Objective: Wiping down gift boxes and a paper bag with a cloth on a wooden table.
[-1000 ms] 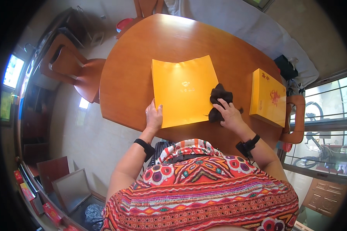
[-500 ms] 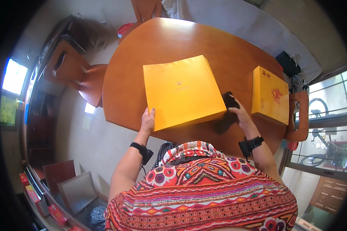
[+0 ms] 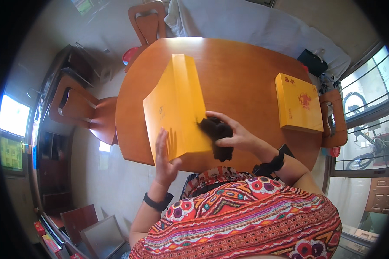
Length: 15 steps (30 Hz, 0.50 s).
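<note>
A large yellow box (image 3: pixel 183 108) stands tilted up toward its edge near the front left of the wooden table (image 3: pixel 229 82). My left hand (image 3: pixel 164 162) lies along its big printed face near the lower edge, fingers stretched out. Between the fingers and thumb of my right hand (image 3: pixel 235 134) is a dark, fuzzy cloth (image 3: pixel 218 134), pressed against the box's narrow side. What lies behind the box is hidden.
A second yellow box (image 3: pixel 299 103) with a red picture lies on the table's right side. Wooden chairs (image 3: pixel 84 108) stand around the table. A dark green box (image 3: pixel 313 62) sits beyond the far right edge, and panels (image 3: pixel 101 235) lean at lower left.
The large box has turned from face-up to tilted on edge, its narrow side now toward the right. My right hand has moved left with the dark cloth onto that side. My left-hand fingers have spread along the face.
</note>
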Each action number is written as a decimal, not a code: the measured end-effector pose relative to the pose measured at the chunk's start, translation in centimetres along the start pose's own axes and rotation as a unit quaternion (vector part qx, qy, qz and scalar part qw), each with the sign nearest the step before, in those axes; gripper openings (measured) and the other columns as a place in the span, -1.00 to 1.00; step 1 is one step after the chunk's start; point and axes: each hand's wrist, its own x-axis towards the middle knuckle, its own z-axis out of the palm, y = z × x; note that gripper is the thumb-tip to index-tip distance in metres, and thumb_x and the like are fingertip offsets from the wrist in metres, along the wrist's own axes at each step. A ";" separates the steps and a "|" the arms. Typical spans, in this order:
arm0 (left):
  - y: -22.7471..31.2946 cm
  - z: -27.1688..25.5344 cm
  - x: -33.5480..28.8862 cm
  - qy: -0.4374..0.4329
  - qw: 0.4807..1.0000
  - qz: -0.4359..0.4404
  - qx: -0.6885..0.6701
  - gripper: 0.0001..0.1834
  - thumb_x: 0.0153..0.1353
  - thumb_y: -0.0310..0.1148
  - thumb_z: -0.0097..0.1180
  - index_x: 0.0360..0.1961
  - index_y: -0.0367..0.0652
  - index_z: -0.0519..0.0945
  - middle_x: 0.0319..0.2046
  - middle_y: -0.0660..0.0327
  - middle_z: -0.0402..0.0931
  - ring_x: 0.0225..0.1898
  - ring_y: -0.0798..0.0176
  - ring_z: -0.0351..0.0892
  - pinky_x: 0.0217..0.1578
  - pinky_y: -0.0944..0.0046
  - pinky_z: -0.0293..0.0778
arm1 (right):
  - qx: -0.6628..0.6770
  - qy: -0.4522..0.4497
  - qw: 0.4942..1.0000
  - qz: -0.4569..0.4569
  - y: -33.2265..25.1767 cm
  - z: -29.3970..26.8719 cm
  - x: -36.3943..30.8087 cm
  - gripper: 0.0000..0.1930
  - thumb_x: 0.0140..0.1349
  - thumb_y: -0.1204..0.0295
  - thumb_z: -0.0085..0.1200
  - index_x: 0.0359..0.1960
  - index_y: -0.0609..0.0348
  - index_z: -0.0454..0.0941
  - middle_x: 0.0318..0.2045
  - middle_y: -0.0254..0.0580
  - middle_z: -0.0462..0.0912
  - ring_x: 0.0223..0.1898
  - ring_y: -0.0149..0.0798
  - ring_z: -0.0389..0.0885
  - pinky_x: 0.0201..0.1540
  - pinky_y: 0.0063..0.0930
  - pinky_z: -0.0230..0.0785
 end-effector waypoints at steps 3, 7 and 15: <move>3.8 0.0 1.0 -0.019 0.991 0.105 0.086 0.19 -0.06 0.25 0.34 0.41 -0.25 0.07 0.40 -0.23 -0.02 0.43 -0.26 -0.02 0.37 -0.10 0.03 | 0.023 -0.009 1.000 -0.004 -1.2 0.9 -0.1 -0.17 0.04 0.59 0.21 0.40 0.14 0.11 0.18 -0.07 0.44 0.21 -0.25 0.39 0.25 -0.38 0.30; 5.3 1.3 2.4 0.020 0.995 0.098 -0.016 0.33 -0.20 0.25 0.43 0.43 -0.28 -0.02 0.39 -0.27 0.01 0.41 -0.27 0.04 0.34 -0.12 0.10 | -0.016 -0.048 0.996 -0.078 -1.7 -0.4 -0.6 -0.18 0.05 0.57 0.20 0.40 0.17 0.10 0.18 -0.09 0.40 0.17 -0.26 0.41 0.25 -0.40 0.30; 9.1 1.0 7.9 0.036 0.957 -0.019 -0.288 0.11 0.08 0.12 0.32 0.45 -0.20 -0.04 0.32 -0.01 0.20 0.25 0.06 0.36 0.24 0.19 0.32 | -0.113 -0.157 0.972 -0.135 -9.4 -1.1 -3.0 -0.21 0.09 0.54 0.17 0.41 0.18 0.13 0.19 -0.03 0.43 0.20 -0.23 0.41 0.29 -0.41 0.18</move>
